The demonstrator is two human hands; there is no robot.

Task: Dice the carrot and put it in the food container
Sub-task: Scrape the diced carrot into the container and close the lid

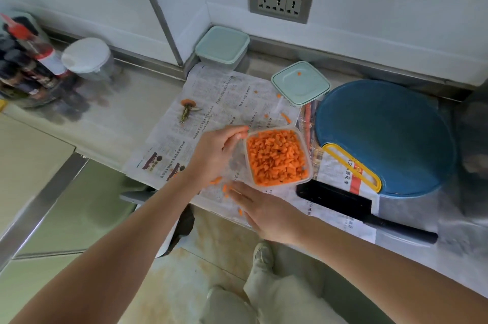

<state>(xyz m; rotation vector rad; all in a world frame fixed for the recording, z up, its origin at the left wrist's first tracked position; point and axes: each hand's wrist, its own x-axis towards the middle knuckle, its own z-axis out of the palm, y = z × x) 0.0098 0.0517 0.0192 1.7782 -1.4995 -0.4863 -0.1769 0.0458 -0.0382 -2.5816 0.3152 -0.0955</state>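
A clear food container [308,165] filled with diced carrot [276,157] stands on the newspaper [224,96] near the counter's front edge. My left hand [216,154] is at its left side, with curled fingers holding the far-left corner of the rim. My right hand [264,211] lies flat on the paper just in front of the container, fingers straight and pointing left. A few stray carrot bits [225,187] lie by its fingertips. The cut-off carrot top [188,105] lies further back on the paper.
The container's pale green lid [301,83] lies behind it, and a second lidded box [223,45] sits in the corner. A round blue cutting board [383,136] lies to the right, a black knife [343,201] in front of it. Bottles [26,59] and a jar [87,57] stand at left.
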